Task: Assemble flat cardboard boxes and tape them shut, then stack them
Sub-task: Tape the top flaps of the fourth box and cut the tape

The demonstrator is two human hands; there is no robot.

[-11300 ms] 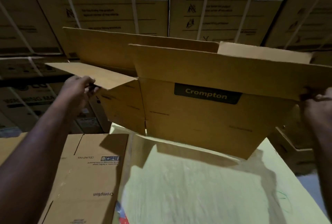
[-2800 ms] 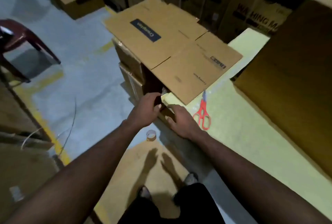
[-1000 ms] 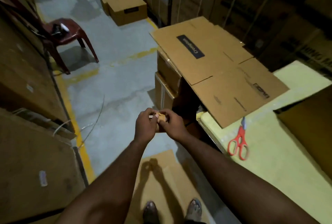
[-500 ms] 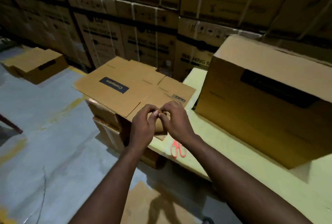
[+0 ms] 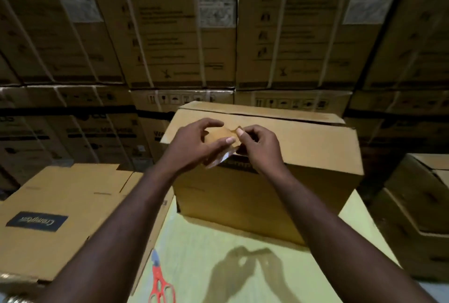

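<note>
An assembled cardboard box (image 5: pixel 303 181) stands on the pale yellow table (image 5: pixel 218 254), its top flaps folded down with the seam showing along the far side. Both my hands are raised in front of its near top edge. My left hand (image 5: pixel 192 144) grips a brown tape roll (image 5: pixel 218 138), thumb across it. My right hand (image 5: pixel 261 146) pinches the tape's loose end at the roll, fingers curled. A short strip of peeled tape hangs below the roll.
Flat Crompton boxes (image 5: pixel 60 217) lie stacked at the left of the table. Red-handled scissors (image 5: pixel 159 283) lie on the table near its front. More assembled boxes (image 5: pixel 418 205) sit low on the right. A wall of strapped cartons (image 5: pixel 218 35) rises behind.
My view has swung from the floor and flat stack up to the assembled box. Both hands rose with the tape roll in front of the box, and the tape end is peeling off.
</note>
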